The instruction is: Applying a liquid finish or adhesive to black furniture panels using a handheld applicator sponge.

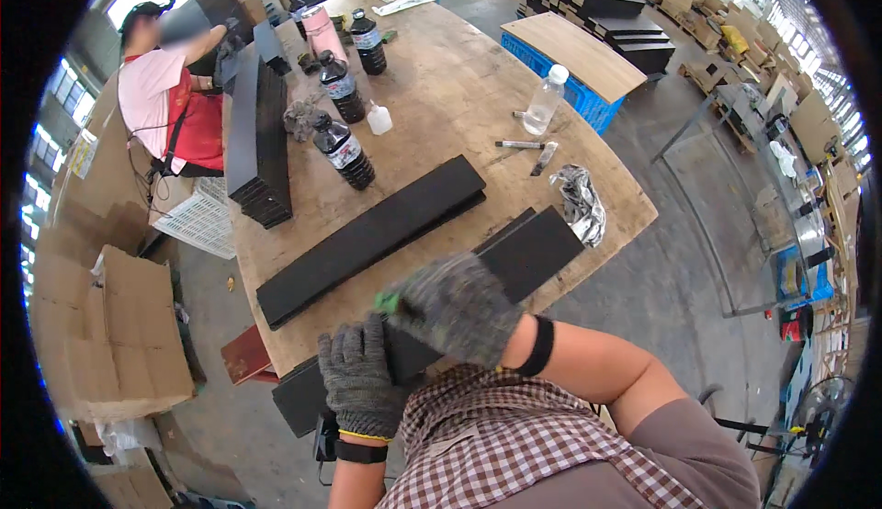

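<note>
A long black board (537, 250) lies at the near edge of the table, partly hidden under my gloved hands, with another board beneath or behind it. My left hand (358, 376), in a grey knit glove, rests on the board's left part with its fingers stretched out flat. Over the board's middle, my right hand (459, 311) is closed around a small green thing (388, 302); motion blur hides its exact kind. Just beyond lies a pair of stacked black boards (377, 238), apart from both hands.
Dark-filled bottles (344, 151), a small white bottle (379, 119) and a pink flask (322, 31) stand on the table (441, 105). Crumpled foil (579, 204), a marker (520, 144) and a clear bottle (546, 100) are at right. A co-worker (175, 96) sits behind a black board stack (258, 137).
</note>
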`<state>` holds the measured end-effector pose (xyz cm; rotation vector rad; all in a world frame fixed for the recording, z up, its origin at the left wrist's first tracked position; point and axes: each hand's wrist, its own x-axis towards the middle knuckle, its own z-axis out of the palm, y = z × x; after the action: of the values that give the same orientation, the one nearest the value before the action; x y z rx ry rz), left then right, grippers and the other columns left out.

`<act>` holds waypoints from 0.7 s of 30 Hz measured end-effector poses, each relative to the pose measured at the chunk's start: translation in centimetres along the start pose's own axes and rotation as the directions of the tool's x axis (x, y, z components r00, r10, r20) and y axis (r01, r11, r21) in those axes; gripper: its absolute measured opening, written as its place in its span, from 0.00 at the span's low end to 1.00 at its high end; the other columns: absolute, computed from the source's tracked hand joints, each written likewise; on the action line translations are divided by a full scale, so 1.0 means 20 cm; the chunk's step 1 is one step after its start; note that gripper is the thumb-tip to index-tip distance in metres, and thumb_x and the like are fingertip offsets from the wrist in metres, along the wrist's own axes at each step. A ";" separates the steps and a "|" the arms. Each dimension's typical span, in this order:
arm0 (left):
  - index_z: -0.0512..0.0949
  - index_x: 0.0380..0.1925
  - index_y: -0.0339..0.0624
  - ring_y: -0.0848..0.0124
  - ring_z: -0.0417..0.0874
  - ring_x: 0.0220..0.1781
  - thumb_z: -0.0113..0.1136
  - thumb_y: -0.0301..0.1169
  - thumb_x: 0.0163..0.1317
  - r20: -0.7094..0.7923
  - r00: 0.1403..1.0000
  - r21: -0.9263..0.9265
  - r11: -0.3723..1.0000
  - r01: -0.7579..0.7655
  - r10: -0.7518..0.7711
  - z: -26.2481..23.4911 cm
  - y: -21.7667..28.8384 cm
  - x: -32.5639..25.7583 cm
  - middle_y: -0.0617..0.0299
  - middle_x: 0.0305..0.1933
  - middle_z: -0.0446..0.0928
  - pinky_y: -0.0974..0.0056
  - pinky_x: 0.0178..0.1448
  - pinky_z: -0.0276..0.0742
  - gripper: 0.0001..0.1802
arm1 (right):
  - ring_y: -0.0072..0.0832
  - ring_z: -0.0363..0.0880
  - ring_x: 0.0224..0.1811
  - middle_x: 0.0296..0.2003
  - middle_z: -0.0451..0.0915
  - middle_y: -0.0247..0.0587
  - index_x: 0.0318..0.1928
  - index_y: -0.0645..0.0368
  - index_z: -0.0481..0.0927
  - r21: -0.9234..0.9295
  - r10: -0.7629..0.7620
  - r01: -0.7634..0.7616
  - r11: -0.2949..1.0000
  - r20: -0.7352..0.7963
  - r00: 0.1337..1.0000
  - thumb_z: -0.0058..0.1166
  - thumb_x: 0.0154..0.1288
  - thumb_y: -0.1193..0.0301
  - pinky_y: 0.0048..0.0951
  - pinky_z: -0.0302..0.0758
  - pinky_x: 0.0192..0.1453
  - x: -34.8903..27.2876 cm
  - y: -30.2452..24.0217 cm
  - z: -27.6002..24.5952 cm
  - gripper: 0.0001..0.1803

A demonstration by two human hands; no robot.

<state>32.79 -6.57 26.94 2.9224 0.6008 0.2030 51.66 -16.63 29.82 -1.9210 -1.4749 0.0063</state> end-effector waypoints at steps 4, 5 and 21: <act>0.65 0.73 0.39 0.43 0.71 0.67 0.83 0.61 0.33 0.062 0.994 -0.060 0.994 0.094 -0.090 -0.03 0.01 0.00 0.46 0.64 0.71 0.36 0.81 0.55 0.67 | 0.46 0.81 0.29 0.28 0.82 0.45 0.33 0.52 0.84 -0.166 -0.043 0.032 0.986 -0.062 0.997 0.63 0.65 0.58 0.45 0.76 0.35 -0.02 0.03 0.01 0.12; 0.65 0.74 0.39 0.43 0.70 0.68 0.82 0.62 0.33 0.050 0.995 -0.033 0.995 0.090 -0.088 -0.02 0.00 -0.02 0.46 0.65 0.71 0.36 0.81 0.54 0.68 | 0.46 0.81 0.29 0.27 0.81 0.47 0.33 0.53 0.84 -0.203 -0.026 0.010 0.979 -0.077 0.997 0.63 0.65 0.58 0.45 0.76 0.34 -0.02 0.08 -0.04 0.12; 0.62 0.76 0.41 0.47 0.67 0.73 0.78 0.67 0.34 -0.005 0.996 0.077 0.993 0.093 -0.093 0.04 -0.02 -0.05 0.46 0.66 0.68 0.35 0.84 0.50 0.71 | 0.50 0.84 0.37 0.32 0.85 0.51 0.35 0.57 0.84 -0.360 0.224 -0.238 0.902 -0.079 0.971 0.65 0.61 0.59 0.46 0.80 0.43 -0.04 0.48 -0.39 0.13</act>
<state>31.83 -6.83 25.94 2.9593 0.7599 0.1751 62.62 -22.25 30.35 -2.3780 -1.2816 -0.2100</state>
